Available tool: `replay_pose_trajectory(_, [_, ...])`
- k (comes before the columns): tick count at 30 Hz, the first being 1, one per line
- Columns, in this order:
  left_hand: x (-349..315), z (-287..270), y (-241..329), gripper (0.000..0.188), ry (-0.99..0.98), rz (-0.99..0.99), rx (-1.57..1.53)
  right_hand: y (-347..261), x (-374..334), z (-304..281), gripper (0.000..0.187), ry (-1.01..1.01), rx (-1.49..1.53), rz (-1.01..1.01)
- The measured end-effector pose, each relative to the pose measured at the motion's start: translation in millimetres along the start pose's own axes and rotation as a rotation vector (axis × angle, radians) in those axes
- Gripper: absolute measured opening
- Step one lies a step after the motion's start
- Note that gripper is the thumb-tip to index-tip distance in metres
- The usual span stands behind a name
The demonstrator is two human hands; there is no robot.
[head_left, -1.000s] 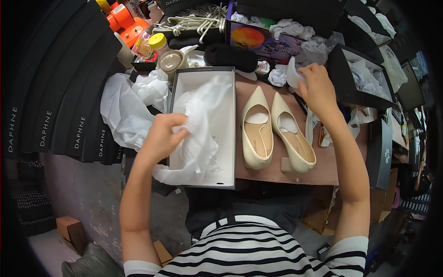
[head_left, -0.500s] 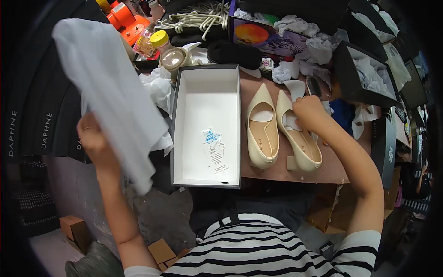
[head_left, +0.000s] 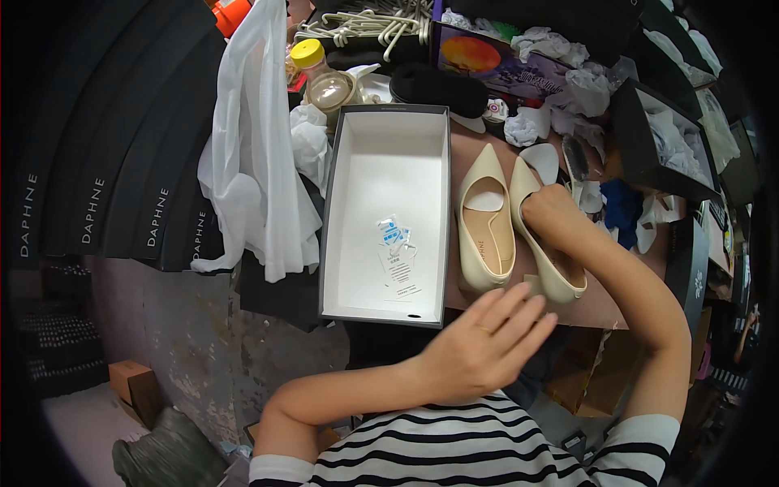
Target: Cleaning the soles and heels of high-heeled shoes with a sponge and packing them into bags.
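Note:
Two cream pointed pumps stand side by side on the table, toes away from me: the left pump (head_left: 477,253) and the right pump (head_left: 560,274). In the left one a white pad lies across the insole. My right hand (head_left: 556,215) is curled with its fingertips down inside the right pump, so what they hold or press is hidden. My left hand (head_left: 483,345) is open, fingers spread and nothing in it, just short of the heels. A shoe box (head_left: 388,170) with white inside stands left of the pumps, with small packets and labels on its bottom.
White tissue paper (head_left: 264,154) hangs over the black boxes (head_left: 122,162) at the left. Behind stand a yellow-lidded jar (head_left: 329,85), pale hangers (head_left: 373,24) and a purple box (head_left: 495,69) of crumpled paper. An open black box (head_left: 661,138) sits at the right.
My left hand has let go of the tissue paper at the left and swung across toward the pumps. My right hand has gone deeper into the right pump. The whole view has shifted.

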State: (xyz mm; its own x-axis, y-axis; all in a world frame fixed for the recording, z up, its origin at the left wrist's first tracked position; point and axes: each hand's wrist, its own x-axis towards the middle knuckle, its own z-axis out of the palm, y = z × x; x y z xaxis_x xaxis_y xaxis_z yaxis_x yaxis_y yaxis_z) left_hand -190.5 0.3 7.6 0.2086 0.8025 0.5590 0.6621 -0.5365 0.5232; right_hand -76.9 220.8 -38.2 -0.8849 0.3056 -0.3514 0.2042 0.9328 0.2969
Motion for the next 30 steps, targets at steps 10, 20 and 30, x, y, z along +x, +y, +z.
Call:
replay_pose_trajectory(10, [24,125,-11,0.066,0.172,-0.159,0.198,0,-6,13,0.004,0.158,0.068,0.114])
replay_pose_trajectory(20, [30,122,-14,0.061,0.149,-0.199,0.165,18,-66,-70,0.013,0.408,0.269,0.225])
replay_pose_trajectory(30, [12,11,-6,0.033,0.316,-0.093,0.176,16,-37,7,0.022,-0.037,0.371,0.228])
